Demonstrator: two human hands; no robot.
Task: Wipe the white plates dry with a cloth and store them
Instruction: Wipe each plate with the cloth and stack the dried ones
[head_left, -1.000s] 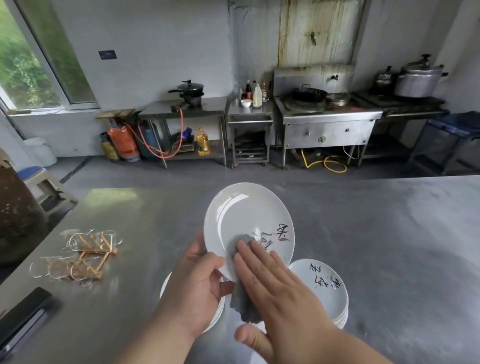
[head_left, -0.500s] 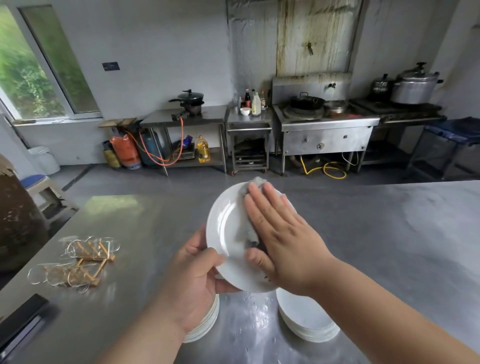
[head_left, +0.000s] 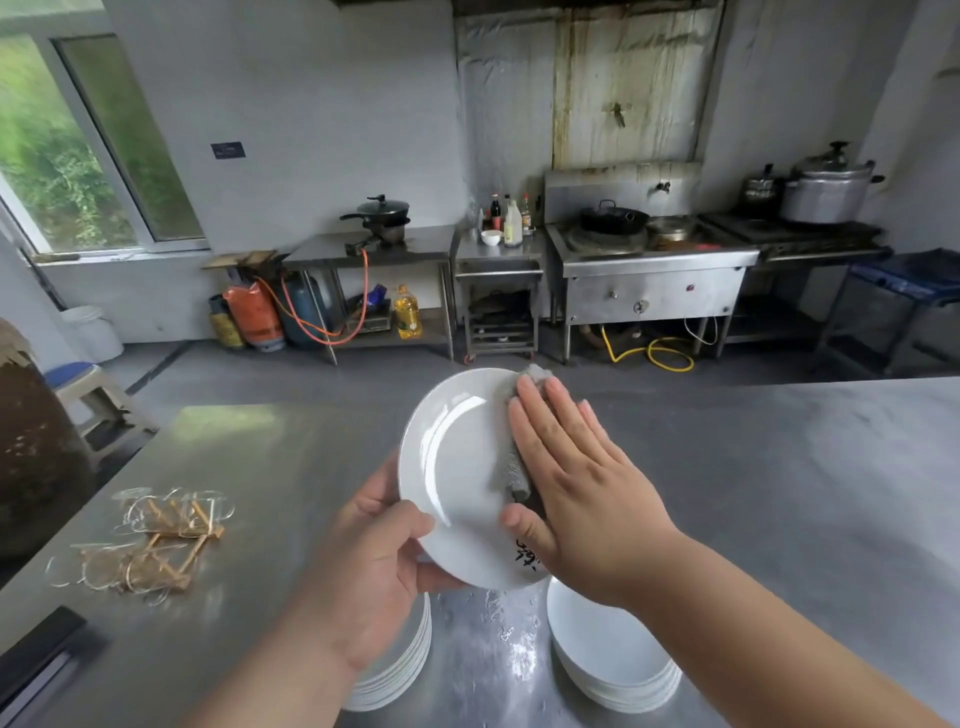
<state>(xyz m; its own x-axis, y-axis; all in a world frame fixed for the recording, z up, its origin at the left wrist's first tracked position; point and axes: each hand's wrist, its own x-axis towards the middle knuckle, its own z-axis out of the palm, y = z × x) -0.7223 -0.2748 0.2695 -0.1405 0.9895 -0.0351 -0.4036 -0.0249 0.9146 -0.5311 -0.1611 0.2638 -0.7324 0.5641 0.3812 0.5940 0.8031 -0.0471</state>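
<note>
Plate: one white plate (head_left: 457, 467) is up off the table, tilted on edge with its face turned right, above the gap between two stacks. Black brush marks show near its low rim.
Left grip: my left grip (head_left: 374, 566) grasps the plate at its near left rim, with the thumb on the face and the fingers curled behind.
Right grip: my right grip (head_left: 576, 483) is released flat. Its fingers are straight and close together and press the cloth onto the right part of the plate's face. The thumb lies low, just beside the black marks.
Cloth: the grey cloth (head_left: 517, 467) is caught between my right palm and the plate. I see a strip along the left edge of my fingers and a bit past the fingertips at the far rim.
Left stack: the left stack (head_left: 400, 670) of white plates sits on the table, partly under my left wrist.
Right stack: the right stack (head_left: 608, 654) of white plates sits on the table below my right forearm, apart from the left stack.
Table: the steel table (head_left: 779, 493) carries both stacks.
Water: drops of water (head_left: 511, 639) lie on the table between the stacks.
Racks: wire-and-wood racks (head_left: 156, 540) lie on the table, well to the left.
Near left edge: a dark flat object (head_left: 41, 649) lies here, and I cannot tell what it is.
Far wall: a steel stove (head_left: 654, 280) stands far across the floor.
</note>
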